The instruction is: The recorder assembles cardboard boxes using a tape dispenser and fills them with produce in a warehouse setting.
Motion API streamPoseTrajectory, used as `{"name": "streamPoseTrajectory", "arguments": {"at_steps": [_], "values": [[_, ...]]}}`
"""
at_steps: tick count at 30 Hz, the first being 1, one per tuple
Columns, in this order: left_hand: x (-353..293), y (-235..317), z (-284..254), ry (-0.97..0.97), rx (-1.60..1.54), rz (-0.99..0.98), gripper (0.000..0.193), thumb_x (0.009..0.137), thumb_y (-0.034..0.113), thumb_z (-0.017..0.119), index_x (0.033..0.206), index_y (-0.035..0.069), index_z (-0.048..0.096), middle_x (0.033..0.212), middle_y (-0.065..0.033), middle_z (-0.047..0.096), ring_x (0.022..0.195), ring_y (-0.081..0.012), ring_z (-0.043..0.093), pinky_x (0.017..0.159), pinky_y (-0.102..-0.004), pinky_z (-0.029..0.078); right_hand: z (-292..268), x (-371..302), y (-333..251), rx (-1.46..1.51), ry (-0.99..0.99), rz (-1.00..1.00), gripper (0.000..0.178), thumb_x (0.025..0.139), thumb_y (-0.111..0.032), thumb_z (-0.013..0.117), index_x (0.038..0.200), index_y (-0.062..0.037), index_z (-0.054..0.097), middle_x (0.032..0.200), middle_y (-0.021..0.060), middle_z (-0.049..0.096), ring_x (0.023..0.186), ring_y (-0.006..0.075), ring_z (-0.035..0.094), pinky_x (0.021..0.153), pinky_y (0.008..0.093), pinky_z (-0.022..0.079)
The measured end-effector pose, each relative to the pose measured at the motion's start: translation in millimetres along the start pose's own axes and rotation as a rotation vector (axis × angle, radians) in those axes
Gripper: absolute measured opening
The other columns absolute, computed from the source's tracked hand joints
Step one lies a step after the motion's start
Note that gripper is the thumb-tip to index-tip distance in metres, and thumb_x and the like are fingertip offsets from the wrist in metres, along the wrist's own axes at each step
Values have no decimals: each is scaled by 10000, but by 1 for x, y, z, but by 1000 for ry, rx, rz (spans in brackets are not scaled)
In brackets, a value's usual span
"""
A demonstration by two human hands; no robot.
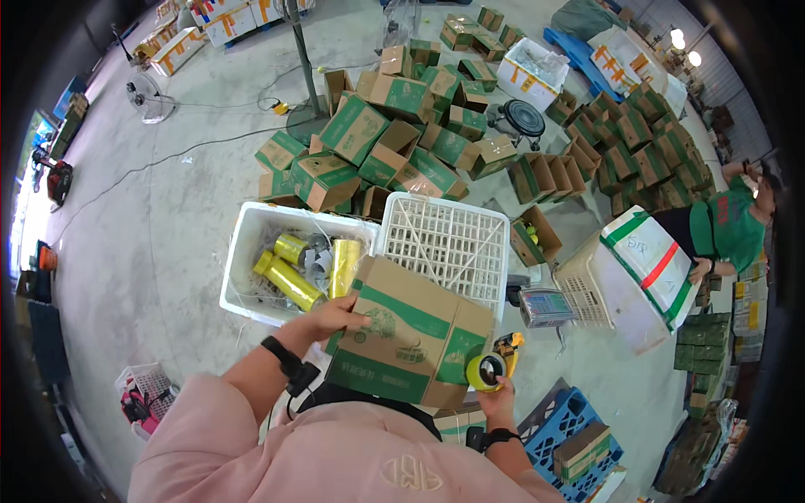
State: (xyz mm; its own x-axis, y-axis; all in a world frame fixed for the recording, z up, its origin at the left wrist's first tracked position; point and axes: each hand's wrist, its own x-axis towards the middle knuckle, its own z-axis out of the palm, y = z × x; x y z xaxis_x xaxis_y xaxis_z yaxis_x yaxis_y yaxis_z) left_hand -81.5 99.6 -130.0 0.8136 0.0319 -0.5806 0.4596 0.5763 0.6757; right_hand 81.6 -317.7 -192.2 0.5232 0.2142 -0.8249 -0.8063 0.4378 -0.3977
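A brown and green cardboard box [402, 331] is held tilted in front of my body. My left hand [340, 317] grips its upper left edge, thumb on the printed face and the other fingers mostly hidden behind. At the box's lower right, my right hand [501, 401] is closed on a tape dispenser [508, 345] carrying a yellow tape roll [475, 370]. The roll lies against or very near the box's side; I cannot tell if it touches. Just beyond stands a white foam box [232, 281] with yellow tape rolls [293, 283] inside, beside an upturned white plastic crate [444, 239].
A heap of cardboard boxes [356, 130] lies ahead. On the right are a scale [547, 308], a taped white foam box [641, 260] and a person in green [728, 222] touching it. Flattened cartons [581, 453] rest on a blue pallet [549, 423], lower right. A pole [303, 59] stands beyond.
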Motion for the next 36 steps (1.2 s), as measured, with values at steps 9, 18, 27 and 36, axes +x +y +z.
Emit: {"name": "streamPoseTrajectory", "arguments": {"at_steps": [9, 18, 27, 36], "values": [[-54, 29, 49, 168, 308, 439, 420, 837, 34, 597, 1247, 56, 507, 1228, -50, 549, 1141, -128, 493, 969, -288, 390, 54, -109, -65, -1048, -400, -378, 451, 797, -2, 605, 1223, -44, 463, 1084, 32, 544, 975, 136, 533, 850, 292, 448], [-41, 40, 95, 319, 327, 513, 566, 893, 144, 587, 1376, 51, 306, 1289, -104, 439, 1237, -192, 377, 1057, -322, 260, 113, -102, -52, -1356, -689, -402, 708, 775, -444, 700, 1302, -46, 444, 1082, 191, 594, 1065, 347, 568, 885, 385, 467], [-55, 34, 71, 316, 397, 574, 504, 919, 221, 561, 1354, 38, 385, 1295, -132, 460, 1212, -205, 413, 1031, -339, 330, 230, -102, -84, -2106, -474, -1056, 678, 745, -495, 680, 1237, -60, 510, 1062, 177, 608, 947, 338, 609, 807, 406, 495], [-45, 61, 118, -456, 1526, 1069, 153, 829, 247, 631, 908, 116, 639, 916, -52, 616, 897, -223, 593, 777, -381, 474, 293, -95, -43, -2150, -912, -1149, 710, 732, -519, 681, 1252, -73, 493, 1056, 149, 579, 944, 335, 591, 822, 409, 487]]}}
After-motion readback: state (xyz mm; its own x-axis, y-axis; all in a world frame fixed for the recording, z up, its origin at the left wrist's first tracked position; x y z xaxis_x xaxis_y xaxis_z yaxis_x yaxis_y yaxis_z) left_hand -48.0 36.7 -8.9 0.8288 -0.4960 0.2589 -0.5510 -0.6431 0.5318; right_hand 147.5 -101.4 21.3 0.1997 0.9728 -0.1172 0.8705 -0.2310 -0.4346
